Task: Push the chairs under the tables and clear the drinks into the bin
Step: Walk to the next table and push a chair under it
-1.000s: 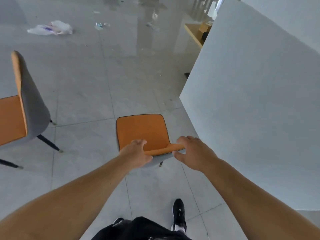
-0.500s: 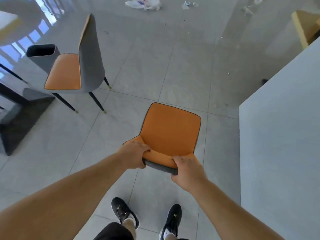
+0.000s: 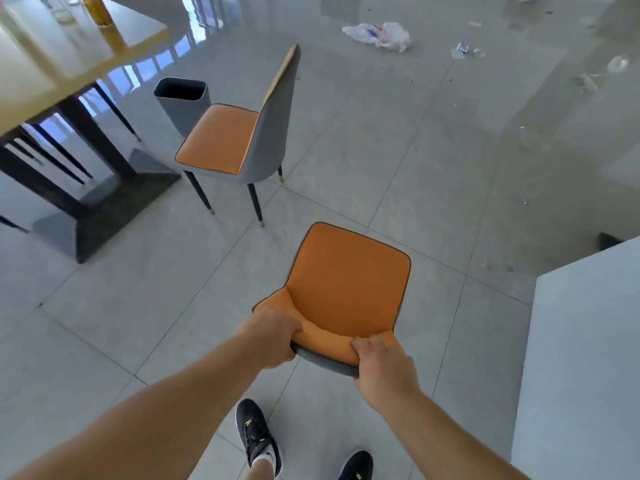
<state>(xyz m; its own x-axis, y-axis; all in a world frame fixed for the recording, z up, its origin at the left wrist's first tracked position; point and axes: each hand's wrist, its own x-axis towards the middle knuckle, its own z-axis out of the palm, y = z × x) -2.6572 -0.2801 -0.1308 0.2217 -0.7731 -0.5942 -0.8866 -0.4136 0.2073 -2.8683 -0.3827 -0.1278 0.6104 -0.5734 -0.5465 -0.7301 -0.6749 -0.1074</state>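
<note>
A: Left hand [image 3: 268,336] clamped over the top edge of the near chair [image 3: 349,282], at the backrest's left corner, fingers curled over onto the orange side. Right hand [image 3: 382,358] gripping the same edge at the right corner, thumb on the orange face.

B: And that chair's place?

A: On the grey floor tiles [image 3: 398,161], right in front of the two black trainers [image 3: 258,434], seat pointing away. Well apart from the worktop [image 3: 52,74] at upper left.

B: Second chair?

A: Standing on all four dark legs between the held chair and the worktop; second chair [image 3: 225,140] turned with its orange seat toward the worktop, grey back shell facing right. Not tucked under.

B: Bin?

A: Grey bin [image 3: 183,102] with a dark open mouth, on the floor just behind that second chair's seat, near the worktop's corner.

B: Drinks?

A: Bottle with amber liquid [image 3: 98,10] upright on the worktop near its far edge, beside a paler glass [image 3: 62,8]; both blurred, hard to tell more.

B: Anything else lying about?

A: Crumpled white plastic bag [image 3: 379,34] on the floor far ahead, small scraps of litter [image 3: 465,51] to its right. White panel [image 3: 585,358] filling the lower right.
</note>
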